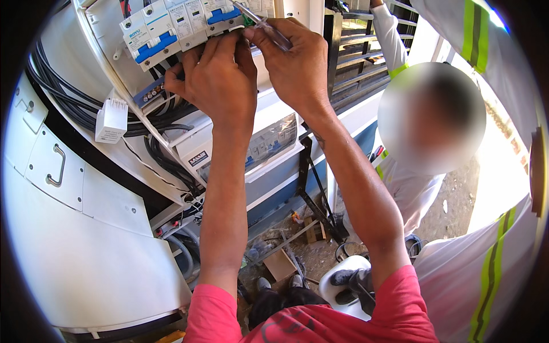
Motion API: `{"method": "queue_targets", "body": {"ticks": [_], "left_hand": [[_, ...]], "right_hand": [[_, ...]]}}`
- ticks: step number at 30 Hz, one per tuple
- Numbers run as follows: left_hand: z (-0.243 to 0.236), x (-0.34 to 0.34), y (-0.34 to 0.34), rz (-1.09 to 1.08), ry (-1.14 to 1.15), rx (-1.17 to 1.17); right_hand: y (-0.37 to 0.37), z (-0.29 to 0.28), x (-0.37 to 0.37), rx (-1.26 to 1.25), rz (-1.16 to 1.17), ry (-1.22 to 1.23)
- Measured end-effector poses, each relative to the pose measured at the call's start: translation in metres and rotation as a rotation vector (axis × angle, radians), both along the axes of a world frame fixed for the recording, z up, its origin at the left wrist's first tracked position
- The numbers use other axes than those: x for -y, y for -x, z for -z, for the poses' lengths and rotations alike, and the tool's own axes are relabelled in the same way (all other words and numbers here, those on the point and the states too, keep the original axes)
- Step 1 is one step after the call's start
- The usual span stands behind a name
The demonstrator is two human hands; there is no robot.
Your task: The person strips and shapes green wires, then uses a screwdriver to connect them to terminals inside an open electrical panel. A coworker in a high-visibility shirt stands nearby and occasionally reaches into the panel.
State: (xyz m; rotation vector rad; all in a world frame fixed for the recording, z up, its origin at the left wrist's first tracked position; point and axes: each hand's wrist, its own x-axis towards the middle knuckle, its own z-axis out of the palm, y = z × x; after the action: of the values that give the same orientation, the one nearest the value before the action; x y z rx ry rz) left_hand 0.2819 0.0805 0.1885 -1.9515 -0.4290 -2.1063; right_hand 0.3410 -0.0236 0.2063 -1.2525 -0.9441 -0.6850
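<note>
Screwdriver (274,34) could be slipping into breakers (153,30) b/c R hand (299,64), grip clamped on it, is holding it slanted, w/ L hand (224,81) hiding its grip (can't tell if closed).

Blue lettering (135,34) on white breaker (151,23), dark-lettered label (198,158) on lower panel (191,144), fine print (108,133) on white block (116,114)

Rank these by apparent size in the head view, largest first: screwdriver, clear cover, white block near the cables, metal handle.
1. Clear cover, though partly hidden
2. White block
3. Screwdriver and metal handle: unsure, both thin, screwdriver partly covered by the right hand
</note>
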Motion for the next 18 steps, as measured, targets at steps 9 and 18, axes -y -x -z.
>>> {"method": "queue_targets", "body": {"ticks": [9, 18], "left_hand": [[-0.005, -0.009, 0.009, -0.036, 0.047, -0.053], [-0.005, -0.012, 0.008, 0.045, 0.072, -0.090]], "right_hand": [[0.042, 0.047, 0.069, -0.146, 0.166, 0.190], [0.038, 0.056, 0.056, 0.153, 0.438, 0.243]]}}
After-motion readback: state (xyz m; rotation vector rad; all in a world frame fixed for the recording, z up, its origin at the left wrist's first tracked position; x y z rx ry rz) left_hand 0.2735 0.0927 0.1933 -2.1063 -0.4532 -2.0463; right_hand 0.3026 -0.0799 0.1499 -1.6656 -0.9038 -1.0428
